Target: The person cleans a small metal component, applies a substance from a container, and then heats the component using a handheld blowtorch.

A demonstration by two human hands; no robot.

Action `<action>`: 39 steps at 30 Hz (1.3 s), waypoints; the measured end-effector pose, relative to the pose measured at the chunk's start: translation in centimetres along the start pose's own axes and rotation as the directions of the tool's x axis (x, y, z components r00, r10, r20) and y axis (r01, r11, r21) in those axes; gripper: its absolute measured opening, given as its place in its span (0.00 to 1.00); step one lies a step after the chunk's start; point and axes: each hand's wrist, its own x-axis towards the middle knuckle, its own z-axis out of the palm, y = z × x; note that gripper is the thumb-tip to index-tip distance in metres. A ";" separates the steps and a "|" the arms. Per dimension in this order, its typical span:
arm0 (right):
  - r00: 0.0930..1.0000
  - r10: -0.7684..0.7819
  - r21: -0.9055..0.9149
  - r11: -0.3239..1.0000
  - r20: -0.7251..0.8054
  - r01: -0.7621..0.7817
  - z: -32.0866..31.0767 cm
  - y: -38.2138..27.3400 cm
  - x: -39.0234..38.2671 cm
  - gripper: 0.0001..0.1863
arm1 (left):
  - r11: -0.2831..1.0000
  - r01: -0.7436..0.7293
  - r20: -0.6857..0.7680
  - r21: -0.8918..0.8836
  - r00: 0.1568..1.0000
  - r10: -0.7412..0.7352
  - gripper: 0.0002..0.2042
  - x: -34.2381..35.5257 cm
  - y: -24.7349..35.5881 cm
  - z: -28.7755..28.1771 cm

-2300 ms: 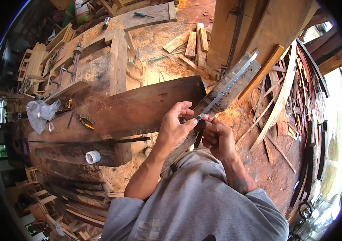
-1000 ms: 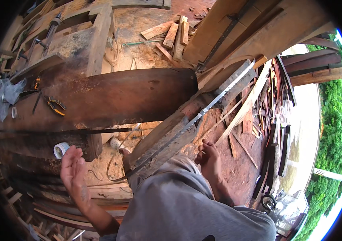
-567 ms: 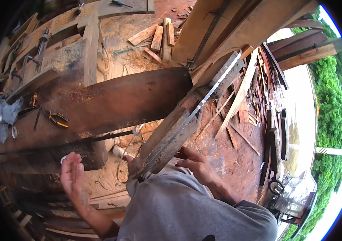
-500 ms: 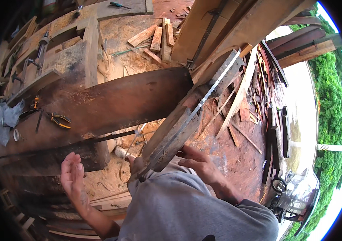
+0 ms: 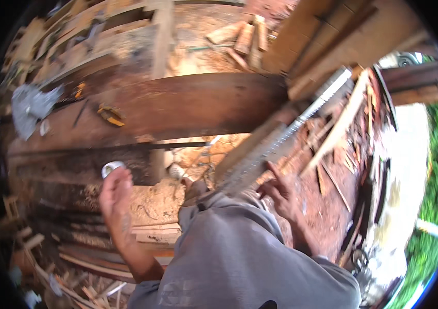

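Observation:
A long toothed metal blade (image 5: 306,113) lies along a weathered narrow board (image 5: 252,144) angled from my body toward the upper right; the blurred frame hides finer detail. My left hand (image 5: 115,190) is empty, fingers loosely bent and apart, at a white round jar (image 5: 110,166); I cannot tell whether they touch. My right hand (image 5: 279,191) is just below the board's right edge, index finger extended and the others bent, with nothing visible held. A broad dark plank (image 5: 193,103) crosses behind, carrying yellow-handled pliers (image 5: 109,114) and a crumpled clear plastic bag (image 5: 31,108).
Short offcuts (image 5: 244,38) lie on the sawdust-covered ground beyond the plank. Long strips of scrap (image 5: 350,118) pile up at the right beside tall leaning boards (image 5: 342,36). A wooden frame bench (image 5: 100,36) stands upper left. Dark timbers (image 5: 95,216) are stacked lower left.
Both hands have left the blade's near end, where they were pinching it earlier; my left moved left to the jar. In the last half second both hands shifted, and the whole view swung and blurred.

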 end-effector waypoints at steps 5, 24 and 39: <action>0.998 -0.057 -0.153 0.987 -0.040 0.050 -1.5 -1.9 -0.4 0.30 | 0.999 0.001 0.013 0.036 1.000 -0.001 0.20 0.0 -1.7 0.8; 0.817 -0.495 -0.915 0.099 0.296 0.392 -10.9 -9.5 6.8 0.38 | 0.909 -0.065 0.118 0.411 0.993 0.017 0.20 -4.6 1.4 11.4; 0.795 -0.155 -0.708 -0.574 0.587 0.411 -10.2 -15.4 7.8 0.21 | 0.920 -0.034 0.056 0.390 0.998 0.013 0.19 -5.4 1.1 12.4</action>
